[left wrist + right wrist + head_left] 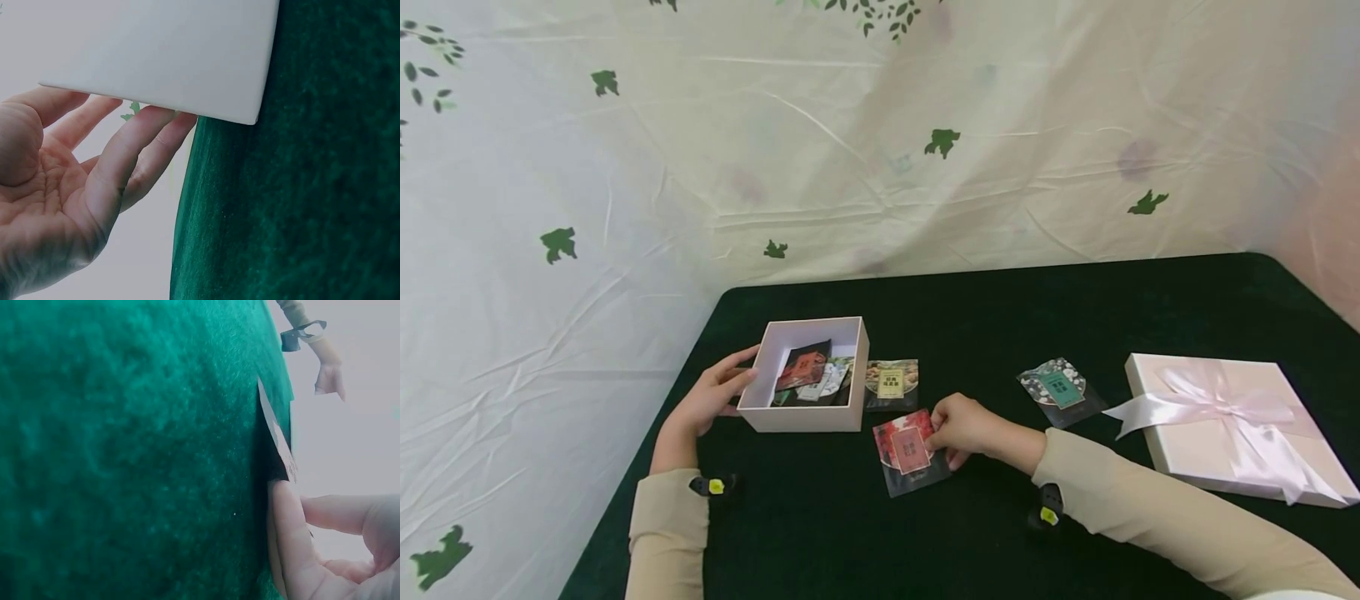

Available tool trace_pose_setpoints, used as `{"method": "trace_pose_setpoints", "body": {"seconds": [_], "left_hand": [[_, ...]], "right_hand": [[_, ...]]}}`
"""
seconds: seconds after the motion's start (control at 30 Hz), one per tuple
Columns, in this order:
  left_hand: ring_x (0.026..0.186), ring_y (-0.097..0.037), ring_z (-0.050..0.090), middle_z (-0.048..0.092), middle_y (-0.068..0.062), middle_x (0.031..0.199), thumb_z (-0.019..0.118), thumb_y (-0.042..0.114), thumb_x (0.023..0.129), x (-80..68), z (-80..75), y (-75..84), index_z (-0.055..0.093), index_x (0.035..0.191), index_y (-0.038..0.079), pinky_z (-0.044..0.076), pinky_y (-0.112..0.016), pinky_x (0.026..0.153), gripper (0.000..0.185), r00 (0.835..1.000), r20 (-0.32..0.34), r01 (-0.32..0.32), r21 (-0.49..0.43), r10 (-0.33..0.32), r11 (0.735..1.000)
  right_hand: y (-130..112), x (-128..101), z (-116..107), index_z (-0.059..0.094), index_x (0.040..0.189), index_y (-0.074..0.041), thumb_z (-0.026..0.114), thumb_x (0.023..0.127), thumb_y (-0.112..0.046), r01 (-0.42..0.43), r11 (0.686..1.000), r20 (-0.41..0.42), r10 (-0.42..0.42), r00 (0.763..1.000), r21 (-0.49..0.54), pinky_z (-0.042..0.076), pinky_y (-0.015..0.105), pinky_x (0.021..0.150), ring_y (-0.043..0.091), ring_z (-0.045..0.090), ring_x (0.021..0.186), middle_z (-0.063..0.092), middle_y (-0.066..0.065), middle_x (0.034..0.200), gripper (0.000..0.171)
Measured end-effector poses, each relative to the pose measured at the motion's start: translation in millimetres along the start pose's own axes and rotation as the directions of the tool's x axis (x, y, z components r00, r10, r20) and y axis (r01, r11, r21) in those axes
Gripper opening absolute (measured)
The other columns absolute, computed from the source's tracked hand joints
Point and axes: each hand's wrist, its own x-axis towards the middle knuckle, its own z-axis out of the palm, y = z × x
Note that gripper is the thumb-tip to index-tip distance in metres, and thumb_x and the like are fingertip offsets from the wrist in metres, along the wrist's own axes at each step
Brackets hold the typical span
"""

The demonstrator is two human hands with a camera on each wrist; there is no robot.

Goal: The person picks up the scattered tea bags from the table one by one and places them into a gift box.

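My right hand (966, 429) pinches the right edge of a flat red sachet (897, 437) printed with a pink label. One edge of the sachet is tipped off the cloth in the right wrist view. My left hand (711, 392) rests its extended fingers against the left side of an open pale pink box (801, 421). In the left wrist view, the fingertips (153, 119) touch the box wall. Inside the box lie several overlapping sachets, among them a dark one with a red label (805, 367). A sachet with a yellow label (891, 383) lies against the box's right side.
A sachet with a green label (1060, 388) lies right of my right hand. Farther right is a pale pink lid (1165, 442) tied with a satin bow (1217, 404). Dark green cloth (820, 533) covers the table, with a pale patterned curtain (850, 167) behind it.
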Motion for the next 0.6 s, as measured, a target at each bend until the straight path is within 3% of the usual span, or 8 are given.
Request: {"method": "trace_pose_setpoints", "body": {"seconds": [0.27,0.6], "left_hand": [[0.122,-0.045,0.046,0.040,-0.027,0.142,0.050,0.041,0.097,-0.7,-0.4,-0.9,0.025,0.152,0.022,0.053,-0.051,0.085,0.063,1.000,-0.006,0.001,0.005,-0.001,1.000],[0.124,-0.046,0.045,0.038,-0.027,0.144,0.050,0.040,0.097,-0.8,0.4,0.3,0.025,0.152,0.022,0.053,-0.051,0.085,0.062,1.000,-0.001,-0.004,0.001,0.004,1.000]], "right_hand": [[4,-7,-4,0.058,0.089,-0.001,0.063,0.087,0.000,0.012,0.994,0.057,-0.018,0.998,0.104,0.055,0.026,0.053,0.014,0.059,0.057,0.058,0.010,0.080,0.005],[-4,-16,-16,0.056,0.102,0.002,0.059,0.088,0.000,0.109,0.971,0.094,-0.132,0.987,0.214,0.058,0.028,0.060,0.013,0.061,0.062,0.066,0.009,0.080,0.014]]}}
